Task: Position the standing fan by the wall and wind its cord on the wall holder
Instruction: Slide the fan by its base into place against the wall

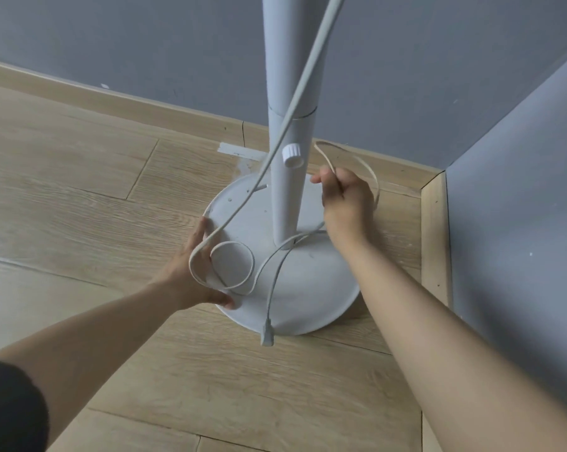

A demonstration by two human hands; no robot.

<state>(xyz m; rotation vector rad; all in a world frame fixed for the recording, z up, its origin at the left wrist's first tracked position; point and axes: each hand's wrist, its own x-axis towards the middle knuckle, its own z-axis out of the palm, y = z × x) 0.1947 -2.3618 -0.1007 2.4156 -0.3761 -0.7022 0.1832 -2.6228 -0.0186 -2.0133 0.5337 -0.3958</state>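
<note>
The white standing fan shows only its round base [311,288] and its pole [290,93], standing in a room corner close to the grey walls. Its white cord [295,102] runs down from the top of the view, curls in loops over the base, and its plug end [267,336] hangs over the base's front rim. My left hand [194,272] rests on the base's left edge, fingers apart, with a cord loop lying over it. My right hand [345,199] is closed around a cord loop to the right of the pole. No wall holder is visible.
A white height knob [292,154] sticks out of the pole. A wooden skirting board [434,223] lines both walls. Pale tape [239,151] lies on the wood floor behind the base. Open floor spreads to the left and front.
</note>
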